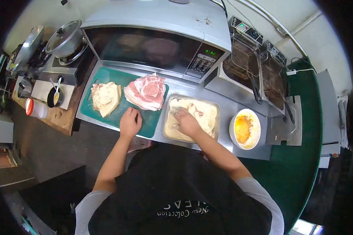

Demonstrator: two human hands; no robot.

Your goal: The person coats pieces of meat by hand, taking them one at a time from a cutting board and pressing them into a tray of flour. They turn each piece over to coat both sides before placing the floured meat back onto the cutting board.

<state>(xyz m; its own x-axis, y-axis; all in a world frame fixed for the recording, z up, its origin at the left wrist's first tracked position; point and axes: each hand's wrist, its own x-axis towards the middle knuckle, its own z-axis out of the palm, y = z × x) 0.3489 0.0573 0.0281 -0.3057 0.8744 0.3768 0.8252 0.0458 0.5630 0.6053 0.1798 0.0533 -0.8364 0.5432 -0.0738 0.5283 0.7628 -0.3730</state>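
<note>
My right hand (186, 122) pressed into floured meat (192, 111) in tray (213, 105), frame centre, fingers curled. Left hand (130, 122) flat, fingers loosely spread, on cutting board (153, 125), just below raw meat (146, 92).

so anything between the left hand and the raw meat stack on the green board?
Nothing visible. The left hand rests on the green cutting board just below the raw meat, with only bare board between them. The right hand is in the flour tray.

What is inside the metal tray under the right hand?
The metal tray holds pale flour and a coated meat piece. The right hand presses there; whatever lies beneath it is hidden.
</note>
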